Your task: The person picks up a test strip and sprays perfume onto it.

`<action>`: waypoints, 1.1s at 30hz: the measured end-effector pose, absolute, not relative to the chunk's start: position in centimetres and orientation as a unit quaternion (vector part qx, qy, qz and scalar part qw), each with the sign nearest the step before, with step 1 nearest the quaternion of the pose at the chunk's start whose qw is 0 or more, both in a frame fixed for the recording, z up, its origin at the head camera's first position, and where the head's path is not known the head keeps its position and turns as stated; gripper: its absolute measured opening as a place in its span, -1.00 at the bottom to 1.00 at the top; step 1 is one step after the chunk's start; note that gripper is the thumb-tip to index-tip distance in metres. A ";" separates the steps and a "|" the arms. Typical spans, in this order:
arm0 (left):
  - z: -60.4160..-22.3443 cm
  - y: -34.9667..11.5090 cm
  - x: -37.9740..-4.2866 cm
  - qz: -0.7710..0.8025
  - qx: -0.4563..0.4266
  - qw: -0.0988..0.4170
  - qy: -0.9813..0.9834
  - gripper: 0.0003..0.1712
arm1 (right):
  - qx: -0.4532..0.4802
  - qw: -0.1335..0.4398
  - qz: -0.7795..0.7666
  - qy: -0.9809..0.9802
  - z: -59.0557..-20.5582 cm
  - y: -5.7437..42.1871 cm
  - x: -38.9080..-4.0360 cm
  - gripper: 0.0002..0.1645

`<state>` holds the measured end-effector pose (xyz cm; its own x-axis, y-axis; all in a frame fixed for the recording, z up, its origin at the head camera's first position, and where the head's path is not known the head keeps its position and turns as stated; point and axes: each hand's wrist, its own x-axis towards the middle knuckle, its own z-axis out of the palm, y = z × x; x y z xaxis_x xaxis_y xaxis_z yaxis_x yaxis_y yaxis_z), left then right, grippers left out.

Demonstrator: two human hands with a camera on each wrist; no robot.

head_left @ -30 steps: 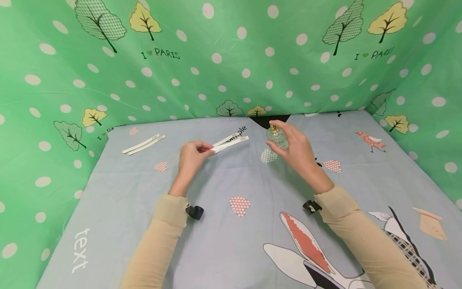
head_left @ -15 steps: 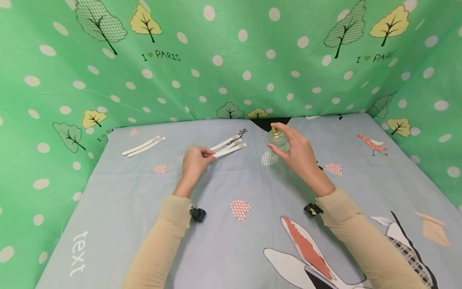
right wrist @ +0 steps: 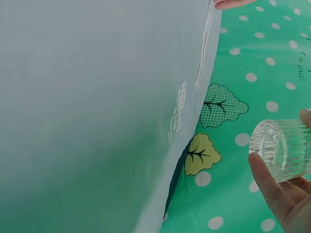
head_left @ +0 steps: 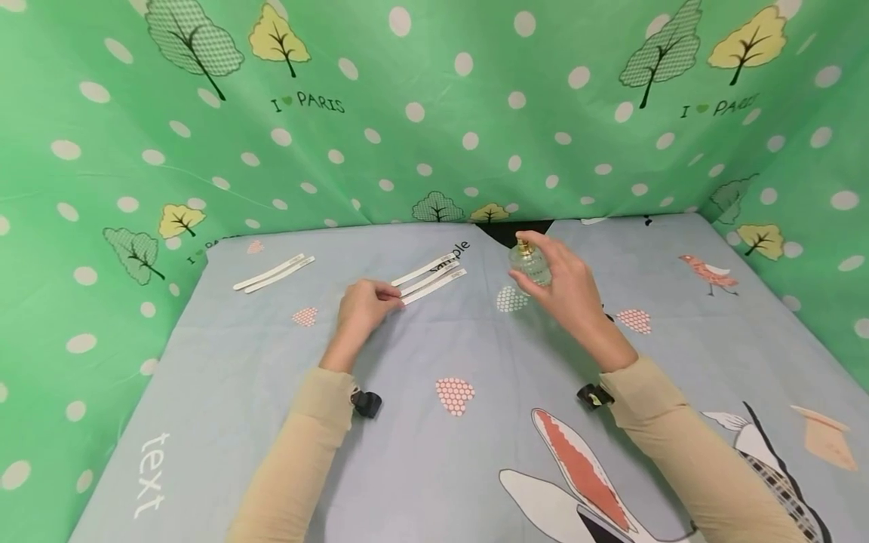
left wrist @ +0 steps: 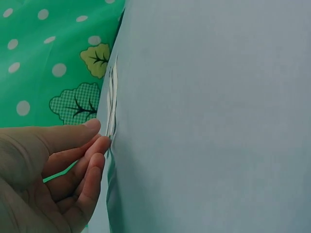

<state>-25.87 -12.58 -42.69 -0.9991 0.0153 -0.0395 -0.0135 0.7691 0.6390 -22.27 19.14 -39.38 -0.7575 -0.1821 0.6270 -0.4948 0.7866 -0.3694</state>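
In the head view my left hand [head_left: 365, 308] pinches the near end of a white perfume test strip [head_left: 437, 286], which lies beside two more strips [head_left: 425, 270] in a slanting row on the bed-sheet-like cloth. Its thumb and fingertips [left wrist: 103, 141] sit at the strips' near ends in the left wrist view. My right hand [head_left: 566, 285] holds a round ribbed glass perfume bottle [head_left: 528, 264] upright above the cloth, index finger over the gold-necked top, thumb under the base. The bottle's clear base [right wrist: 269, 148] shows in the right wrist view; its top is cut off there.
Two more white strips [head_left: 274, 274] lie side by side at the far left of the grey-blue printed cloth [head_left: 400, 452]. A green dotted curtain [head_left: 380, 166] rises behind and along both sides. Both wrists wear black camera mounts [head_left: 366, 403].
My left hand has brought its strip down and toward me, and it now lies parallel to the other two. The right hand holds the bottle at nearly the same spot.
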 end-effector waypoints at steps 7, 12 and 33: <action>-42.5 -13.8 -25.7 0.338 -0.001 0.016 0.941 -0.79 | 0.187 0.288 0.270 -0.900 -39.3 19.1 -22.1 -0.30; -42.2 -14.4 -25.7 0.340 -0.006 0.012 0.940 -0.78 | 0.185 0.286 0.269 -0.901 -39.3 19.1 -22.0 -0.29; -40.8 -17.8 -25.3 0.363 -0.026 -0.019 0.931 -0.74 | 0.189 0.292 0.288 -0.892 -39.1 19.1 -21.6 -0.28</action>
